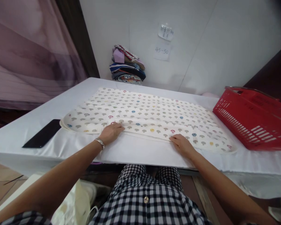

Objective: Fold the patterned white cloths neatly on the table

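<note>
A cream cloth (145, 112) printed with small mushroom shapes lies spread flat on the white table (67, 93). My left hand (111, 132), with a watch on its wrist, rests palm down on the cloth's near edge, fingers pinching the folded hem. My right hand (182, 144) lies on the same near edge further right, fingers on the fabric. Both hands touch the cloth at its front border.
A red plastic basket (253, 117) stands on the table at the right. A black phone (44, 133) lies at the left front. A stack of folded fabrics (127, 65) sits against the back wall. A purple curtain (30, 53) hangs at the left.
</note>
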Demonstrator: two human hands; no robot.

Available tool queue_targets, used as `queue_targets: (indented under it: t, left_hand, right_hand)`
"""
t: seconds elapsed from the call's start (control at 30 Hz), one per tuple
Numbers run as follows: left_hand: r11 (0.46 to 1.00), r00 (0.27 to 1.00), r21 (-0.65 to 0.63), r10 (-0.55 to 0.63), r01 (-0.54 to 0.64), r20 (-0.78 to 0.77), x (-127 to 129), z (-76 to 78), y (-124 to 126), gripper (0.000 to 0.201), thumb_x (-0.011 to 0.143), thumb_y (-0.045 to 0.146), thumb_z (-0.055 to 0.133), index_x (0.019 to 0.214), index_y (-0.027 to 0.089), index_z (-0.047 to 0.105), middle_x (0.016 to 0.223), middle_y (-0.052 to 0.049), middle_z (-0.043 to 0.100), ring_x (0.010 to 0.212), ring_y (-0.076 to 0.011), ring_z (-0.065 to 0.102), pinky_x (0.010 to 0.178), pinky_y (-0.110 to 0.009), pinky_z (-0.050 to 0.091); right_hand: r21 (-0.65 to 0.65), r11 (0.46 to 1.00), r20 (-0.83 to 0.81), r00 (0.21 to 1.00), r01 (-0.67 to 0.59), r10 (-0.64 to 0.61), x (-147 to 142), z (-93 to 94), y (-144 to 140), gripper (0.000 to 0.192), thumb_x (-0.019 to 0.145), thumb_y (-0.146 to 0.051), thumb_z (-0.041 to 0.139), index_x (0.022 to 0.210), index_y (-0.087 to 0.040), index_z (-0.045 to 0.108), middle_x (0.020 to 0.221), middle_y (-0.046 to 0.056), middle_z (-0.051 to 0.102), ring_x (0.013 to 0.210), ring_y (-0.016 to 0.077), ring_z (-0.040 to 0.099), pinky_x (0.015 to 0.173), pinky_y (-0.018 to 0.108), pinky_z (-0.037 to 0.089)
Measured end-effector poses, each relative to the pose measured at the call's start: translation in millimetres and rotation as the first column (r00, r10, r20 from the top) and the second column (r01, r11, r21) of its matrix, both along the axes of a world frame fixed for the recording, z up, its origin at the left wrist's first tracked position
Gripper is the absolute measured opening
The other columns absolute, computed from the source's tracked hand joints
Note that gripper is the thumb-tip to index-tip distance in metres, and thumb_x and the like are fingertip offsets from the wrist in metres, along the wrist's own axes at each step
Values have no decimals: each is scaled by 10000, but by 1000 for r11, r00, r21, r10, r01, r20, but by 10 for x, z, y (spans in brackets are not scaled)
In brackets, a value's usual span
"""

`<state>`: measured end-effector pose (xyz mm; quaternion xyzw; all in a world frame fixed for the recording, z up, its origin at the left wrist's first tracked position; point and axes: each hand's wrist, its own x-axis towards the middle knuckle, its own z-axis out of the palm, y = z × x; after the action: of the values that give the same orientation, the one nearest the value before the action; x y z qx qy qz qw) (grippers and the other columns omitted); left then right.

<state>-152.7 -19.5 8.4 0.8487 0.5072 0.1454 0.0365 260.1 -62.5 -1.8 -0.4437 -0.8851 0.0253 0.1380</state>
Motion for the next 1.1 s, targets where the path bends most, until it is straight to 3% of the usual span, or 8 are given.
queue_targets:
  t: [0.27,0.5,0.67,0.77,0.9,1.1]
  left_hand:
    - [983,985,64,-173,173,1,-133,10,-78,282,855,287,405,992,230,644,1044,-74,613,991,-199,543,932,-372,402]
    - [986,986,10,-164,164,9,-20,28,-7,279,802,179,420,982,212,632,1017,-89,607,985,-203,542,896,-374,424]
    - [993,994,-73,-87,91,59,16,44,53,205,713,146,475,856,190,615,887,-53,605,870,-185,562,810,-318,452]
    - [987,986,-82,-133,142,100,155,60,66,198,746,232,512,911,194,614,951,-52,606,916,-190,552,834,-321,438]
    - [966,958,-10,-256,259,126,539,18,85,211,824,282,490,960,194,625,996,-66,604,940,-187,537,837,-318,433]
    - [935,941,109,-337,338,-22,873,-111,122,233,877,226,413,941,168,629,934,-78,601,876,-180,538,778,-312,445]
  right_hand:
    - [13,999,59,997,-43,42,158,-9,-58,356,852,-181,379,1152,-189,572,1099,101,579,997,219,507,836,362,436]
    - [71,996,-29,999,47,-45,213,-72,-49,361,835,-126,360,1106,-188,590,1016,96,593,936,204,535,812,343,454]
    - [21,999,-51,998,45,-44,205,-44,-96,307,815,-131,400,1024,-194,617,988,86,588,917,200,532,794,346,455]
    - [-15,1000,-49,999,16,-17,72,7,-77,275,844,-207,425,1051,-202,605,1005,86,584,921,203,524,795,348,448]
    - [-7,1000,-24,1000,15,-16,-234,42,21,265,894,-273,393,1019,-200,615,932,79,590,866,192,520,761,323,440]
    - [72,997,80,997,-2,-3,-477,-50,137,272,906,-195,356,910,-165,626,895,81,589,843,186,496,762,305,407]
